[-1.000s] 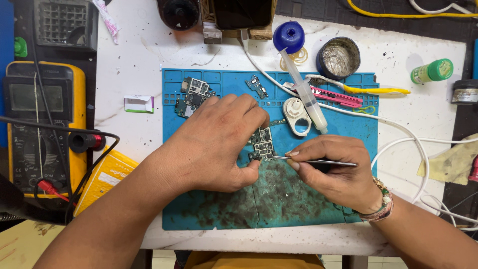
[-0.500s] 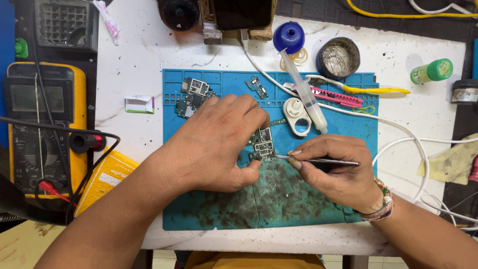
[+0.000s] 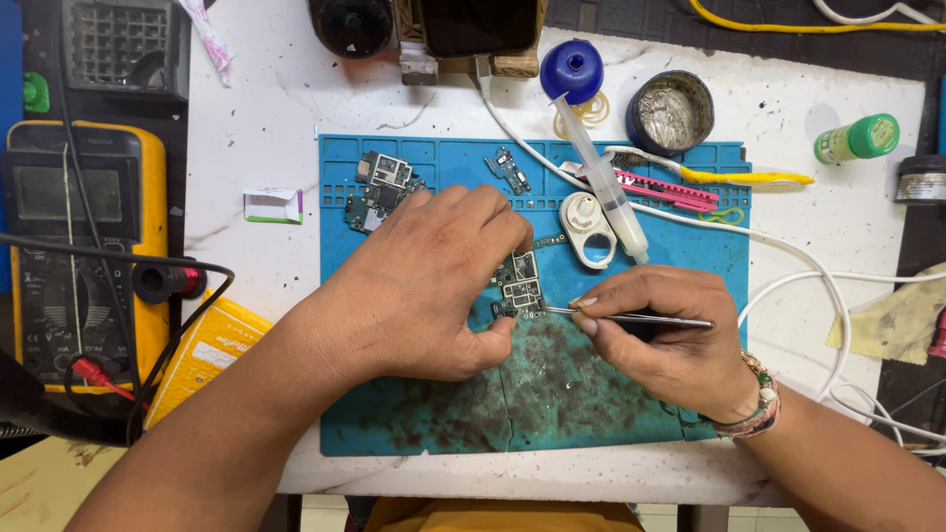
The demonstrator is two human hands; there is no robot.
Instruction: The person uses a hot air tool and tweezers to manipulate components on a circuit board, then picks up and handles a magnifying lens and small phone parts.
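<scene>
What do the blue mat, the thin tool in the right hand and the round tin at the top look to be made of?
Blue mat: probably silicone or rubber, matte, with moulded compartments and dark staining near the front.
Thin tool in the right hand: looks like bare metal, slim with a grey sheen; its tip meets the small circuit board held by the left hand.
Round tin: seemingly metal, dull grey, shiny inside.

Speckled white worktable (image 3: pixel 266 266), evenly lit

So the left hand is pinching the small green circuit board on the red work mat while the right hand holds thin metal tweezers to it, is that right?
Not quite: the silicone work mat is blue, not red, as the head view shows. The rest holds: the left hand pinches the small green circuit board and the right hand holds thin metal tweezers to it.
</scene>
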